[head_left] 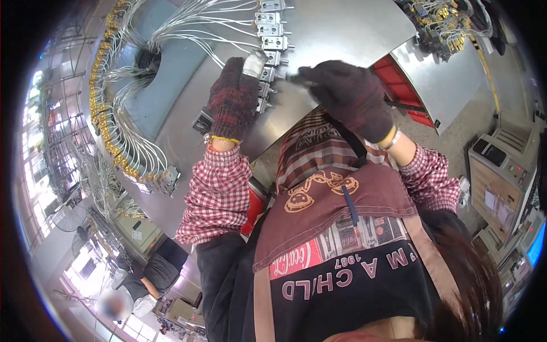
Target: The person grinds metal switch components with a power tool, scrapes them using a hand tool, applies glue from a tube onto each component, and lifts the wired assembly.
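Note:
My left hand (232, 98), in a dark red knit glove, is closed around a small silvery unit (254, 61). That unit belongs to a column of small metal switch-like units (270, 27) mounted on a grey metal panel (342, 28), each with white wires (188, 23) running off to the left. My right hand (348, 91), in a dark glove, hovers just right of the column with curled fingers pointing at it. Its fingertips are blurred, so I cannot tell whether they pinch anything. A brown apron (336, 199) over my chest hides the panel's near edge.
Brass terminals (108, 122) with wire bundles curve along the panel's left side. A red frame (399, 85) sits under the panel at right, and a second wired panel (447, 25) lies beyond. A grey machine (504, 165) stands far right. Another person (154, 273) works at lower left.

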The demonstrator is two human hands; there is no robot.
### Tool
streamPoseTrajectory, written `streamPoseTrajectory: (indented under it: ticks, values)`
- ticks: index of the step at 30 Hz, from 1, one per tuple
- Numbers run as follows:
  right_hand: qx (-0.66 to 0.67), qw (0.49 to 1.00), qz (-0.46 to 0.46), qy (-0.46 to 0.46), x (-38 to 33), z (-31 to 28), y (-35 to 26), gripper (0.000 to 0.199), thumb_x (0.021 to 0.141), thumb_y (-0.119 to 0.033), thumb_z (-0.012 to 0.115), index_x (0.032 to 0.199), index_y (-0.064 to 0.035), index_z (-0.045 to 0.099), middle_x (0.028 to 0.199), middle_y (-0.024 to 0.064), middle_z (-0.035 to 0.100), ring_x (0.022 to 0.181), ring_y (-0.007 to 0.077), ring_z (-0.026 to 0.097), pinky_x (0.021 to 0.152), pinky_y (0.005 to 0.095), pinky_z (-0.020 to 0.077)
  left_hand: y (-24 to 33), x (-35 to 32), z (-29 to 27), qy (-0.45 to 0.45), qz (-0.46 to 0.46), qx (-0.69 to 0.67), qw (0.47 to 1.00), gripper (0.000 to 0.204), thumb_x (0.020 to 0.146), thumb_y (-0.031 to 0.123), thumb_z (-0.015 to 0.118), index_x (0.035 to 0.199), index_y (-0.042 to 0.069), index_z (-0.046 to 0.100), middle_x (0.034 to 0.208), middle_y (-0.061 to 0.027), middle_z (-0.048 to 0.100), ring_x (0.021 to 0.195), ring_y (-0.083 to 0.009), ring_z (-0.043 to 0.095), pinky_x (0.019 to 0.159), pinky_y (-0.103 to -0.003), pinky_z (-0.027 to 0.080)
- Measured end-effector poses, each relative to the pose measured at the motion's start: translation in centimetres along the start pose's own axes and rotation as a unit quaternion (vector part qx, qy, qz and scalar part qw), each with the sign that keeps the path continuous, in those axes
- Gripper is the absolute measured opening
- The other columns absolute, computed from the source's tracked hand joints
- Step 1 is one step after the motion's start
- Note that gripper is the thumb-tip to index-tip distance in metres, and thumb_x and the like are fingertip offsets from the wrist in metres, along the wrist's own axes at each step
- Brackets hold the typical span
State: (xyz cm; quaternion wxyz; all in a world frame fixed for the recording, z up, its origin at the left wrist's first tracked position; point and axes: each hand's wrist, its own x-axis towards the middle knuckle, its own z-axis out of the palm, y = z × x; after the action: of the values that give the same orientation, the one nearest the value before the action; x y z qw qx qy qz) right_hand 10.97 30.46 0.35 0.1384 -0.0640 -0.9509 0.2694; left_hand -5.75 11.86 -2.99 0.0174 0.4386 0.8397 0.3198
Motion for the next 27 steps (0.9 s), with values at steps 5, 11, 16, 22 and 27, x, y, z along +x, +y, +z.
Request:
streamPoseTrajectory:
  ticks: [5, 11, 16, 22, 27]
  values:
    - [-0.001, 0.999, 0.045, -0.015, 0.5, 1.7, 0.9, 0.028, 0.090, -0.023, 0.064, 0.117, -0.0211, 0.069, 0.100, 0.0050, 0.070, 0.081, 0.0255, 0.071, 0.066, 0.0384, 0.0580, 0.3, 0.6, 0.3, -0.044, -0.132, -0.038, 0.990, 0.045, 0.106, 0.043, 0.041, 0.111, 0.004, 0.063, 0.097, -0.0192, 0.063, 0.086, -0.0349, 0.064, 0.074, -0.043, 0.051]
    - [-0.075, 0.996, -0.031, 0.027, -0.3, 1.4, -0.6, 0.026, 0.092, -0.022, 0.065, 0.118, -0.0205, 0.069, 0.096, 0.0064, 0.070, 0.076, 0.0241, 0.070, 0.064, 0.0366, 0.0567, -2.9, -0.3, 1.6, -0.010, 0.034, 0.072, 0.997, 0.035, 0.089, 0.013, 0.058, 0.125, 0.013, 0.062, 0.113, -0.0159, 0.061, 0.097, -0.0372, 0.063, 0.079, -0.046, 0.055]
    - [0.151, 0.986, 0.061, -0.047, 0.4, 2.1, 2.1, 0.030, 0.089, -0.020, 0.068, 0.118, -0.0159, 0.068, 0.100, 0.0090, 0.070, 0.082, 0.0252, 0.070, 0.065, 0.0377, 0.0563, -2.0, 0.3, 1.2, -0.043, -0.051, -0.031, 0.997, 0.036, 0.090, 0.015, 0.058, 0.126, 0.014, 0.062, 0.111, -0.0165, 0.062, 0.099, -0.0368, 0.063, 0.082, -0.046, 0.054]
    - [-0.055, 0.998, -0.011, -0.016, -1.2, 2.2, -2.0, 0.029, 0.093, -0.022, 0.064, 0.121, -0.0139, 0.067, 0.098, 0.0132, 0.070, 0.077, 0.0305, 0.069, 0.067, 0.0402, 0.0561, -3.5, 0.3, 1.7, -0.026, 0.015, 0.041, 0.999, 0.042, 0.089, 0.012, 0.056, 0.130, 0.011, 0.060, 0.117, -0.0191, 0.062, 0.107, -0.0376, 0.061, 0.089, -0.045, 0.053]
    - [0.095, 0.991, 0.074, -0.063, -0.8, 3.4, 0.4, 0.030, 0.093, -0.025, 0.063, 0.123, -0.0168, 0.066, 0.102, 0.0117, 0.070, 0.080, 0.0302, 0.070, 0.066, 0.0402, 0.0562, -2.9, 0.4, 1.3, 0.019, 0.083, 0.057, 0.995, 0.031, 0.096, 0.016, 0.050, 0.124, 0.007, 0.062, 0.111, -0.0186, 0.063, 0.099, -0.0364, 0.062, 0.085, -0.045, 0.052]
